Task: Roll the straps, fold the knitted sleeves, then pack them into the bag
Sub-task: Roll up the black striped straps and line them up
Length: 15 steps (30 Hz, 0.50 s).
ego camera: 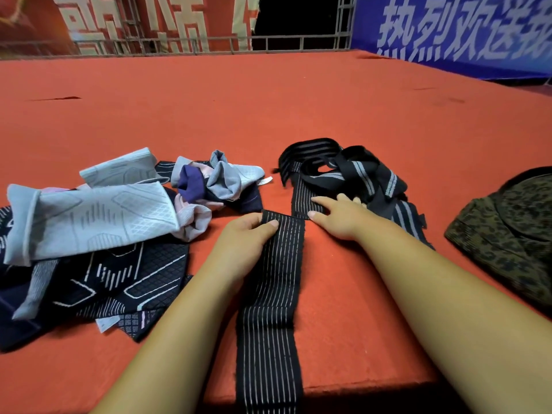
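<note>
From the head camera I see my left hand (pixel 248 237) pinching the far end of a black striped strap (pixel 268 300), thumb on top and fingers tucked beneath. That strap runs straight back toward me across the red surface (pixel 298 109) and drops over its near edge. My right hand (pixel 339 218) lies just beside it with fingers straight and spread, the fingertips resting flat on a second strap (pixel 300 189) and holding nothing. The second strap leads away into a loose tangle of straps (pixel 352 171), black with grey stripes, a little right of the middle of the surface. The two strap ends meet between my hands, and I cannot tell whether they are separate pieces or one band folded there. Toward the left edge lie the knitted sleeves in a heap: a pale grey sleeve (pixel 89 219) on top, a dark patterned sleeve (pixel 125 279) under it, and a crumpled grey and purple bundle (pixel 215 180) behind them. The bag (pixel 507 234), in a dark mottled print, sits at the right edge, apart from my right forearm.
</note>
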### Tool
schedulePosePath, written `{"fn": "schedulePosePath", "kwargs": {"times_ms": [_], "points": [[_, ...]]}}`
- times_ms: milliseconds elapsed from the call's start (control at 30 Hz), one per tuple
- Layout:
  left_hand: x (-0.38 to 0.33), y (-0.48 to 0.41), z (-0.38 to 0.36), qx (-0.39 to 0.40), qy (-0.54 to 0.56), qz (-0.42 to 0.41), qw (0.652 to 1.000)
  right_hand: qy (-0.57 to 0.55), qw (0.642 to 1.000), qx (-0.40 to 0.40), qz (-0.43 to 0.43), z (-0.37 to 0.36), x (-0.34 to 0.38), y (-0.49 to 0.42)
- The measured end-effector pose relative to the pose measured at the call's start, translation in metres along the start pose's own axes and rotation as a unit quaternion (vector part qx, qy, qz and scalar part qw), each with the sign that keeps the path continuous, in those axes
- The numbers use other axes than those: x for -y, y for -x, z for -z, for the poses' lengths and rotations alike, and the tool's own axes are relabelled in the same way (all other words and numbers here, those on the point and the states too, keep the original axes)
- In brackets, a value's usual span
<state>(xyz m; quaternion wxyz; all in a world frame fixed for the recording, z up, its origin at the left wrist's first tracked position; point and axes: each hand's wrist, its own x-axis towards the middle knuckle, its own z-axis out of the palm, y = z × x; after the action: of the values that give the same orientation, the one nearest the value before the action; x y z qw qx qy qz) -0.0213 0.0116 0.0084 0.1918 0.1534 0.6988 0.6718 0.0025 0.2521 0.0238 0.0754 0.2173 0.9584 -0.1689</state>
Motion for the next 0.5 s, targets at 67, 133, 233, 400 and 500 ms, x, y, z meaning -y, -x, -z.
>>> {"fn": "schedulePosePath", "kwargs": {"times_ms": [67, 133, 233, 400, 500], "points": [[0.003, -0.003, 0.0, 0.003, -0.004, -0.002, 1.0, 0.022, 1.0, 0.006, -0.003, 0.004, 0.013, 0.003], [0.006, -0.005, -0.003, 0.011, -0.006, -0.001, 1.0, 0.041, 0.998, -0.037, 0.028, 0.01, 0.025, 0.016], [0.011, -0.006, -0.008, 0.02, -0.005, 0.004, 1.0, -0.024, 0.979, -0.195, 0.058, 0.018, 0.023, 0.038], [0.012, -0.005, -0.014, 0.002, -0.031, 0.01, 0.999, 0.016, 0.942, -0.328, -0.074, 0.025, -0.02, 0.043], [0.012, -0.003, -0.015, 0.002, -0.034, 0.014, 0.999, -0.045, 0.962, -0.166, -0.211, 0.021, -0.049, 0.037]]}}
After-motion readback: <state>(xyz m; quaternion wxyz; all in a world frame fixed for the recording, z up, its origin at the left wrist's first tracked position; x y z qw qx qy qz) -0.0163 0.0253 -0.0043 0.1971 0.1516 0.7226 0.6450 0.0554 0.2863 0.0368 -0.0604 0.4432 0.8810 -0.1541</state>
